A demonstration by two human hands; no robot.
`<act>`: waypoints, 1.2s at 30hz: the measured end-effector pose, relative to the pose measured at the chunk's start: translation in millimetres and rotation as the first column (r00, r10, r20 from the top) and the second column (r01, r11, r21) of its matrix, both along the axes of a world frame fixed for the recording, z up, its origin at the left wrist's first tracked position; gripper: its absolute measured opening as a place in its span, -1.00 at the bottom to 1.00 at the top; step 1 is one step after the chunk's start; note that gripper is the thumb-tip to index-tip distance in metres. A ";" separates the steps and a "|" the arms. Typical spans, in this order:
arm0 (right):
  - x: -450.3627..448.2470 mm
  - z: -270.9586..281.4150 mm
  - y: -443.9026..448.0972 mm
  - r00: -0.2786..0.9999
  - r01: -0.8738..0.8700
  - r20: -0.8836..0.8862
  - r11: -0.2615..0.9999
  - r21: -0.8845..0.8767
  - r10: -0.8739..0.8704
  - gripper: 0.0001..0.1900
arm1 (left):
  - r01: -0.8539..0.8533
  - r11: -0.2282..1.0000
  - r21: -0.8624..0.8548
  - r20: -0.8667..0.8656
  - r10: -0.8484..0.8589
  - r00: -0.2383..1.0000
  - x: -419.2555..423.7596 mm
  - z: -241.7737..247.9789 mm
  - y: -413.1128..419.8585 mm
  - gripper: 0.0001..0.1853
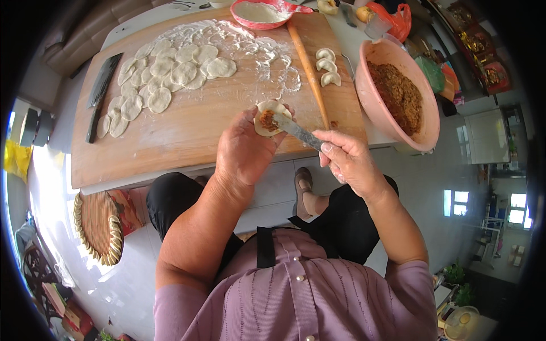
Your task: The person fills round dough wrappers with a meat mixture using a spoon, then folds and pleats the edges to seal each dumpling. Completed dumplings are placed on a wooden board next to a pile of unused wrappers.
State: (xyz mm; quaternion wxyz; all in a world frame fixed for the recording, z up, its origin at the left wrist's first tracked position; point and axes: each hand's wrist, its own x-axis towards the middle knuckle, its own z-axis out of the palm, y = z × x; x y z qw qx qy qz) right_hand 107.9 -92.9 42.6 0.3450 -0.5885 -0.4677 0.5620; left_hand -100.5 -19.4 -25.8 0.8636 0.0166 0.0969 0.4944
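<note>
My left hand [249,147] cups a round dough wrapper [273,105] above the near edge of the wooden board [196,132]. Brown filling [268,120] sits on the wrapper, left of its middle. In my right hand [347,157] is a flat spreader [303,135], its far end resting on the wrapper beside the filling. Many flat dough wrappers [161,66] lie overlapped on the left half of the board. Three folded dumplings [327,66] stand in a column at the board's right side. A pink basin [362,81] right of the board contains more brown filling [396,98].
A wooden rolling pin [308,72] lies lengthwise left of the dumplings. A dark-bladed knife [102,89] rests near the board's left edge. At the back stands a red strainer-like bowl of flour [260,25]. Below left, a round tray [98,226] carries dumplings around its rim.
</note>
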 end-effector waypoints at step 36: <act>99.4 -89.0 34.6 0.406 -0.089 0.804 0.856 0.509 -0.435 -0.69 | -0.001 0.994 -0.108 -0.189 -0.019 0.982 5.1 -2.2 -5.4 -0.58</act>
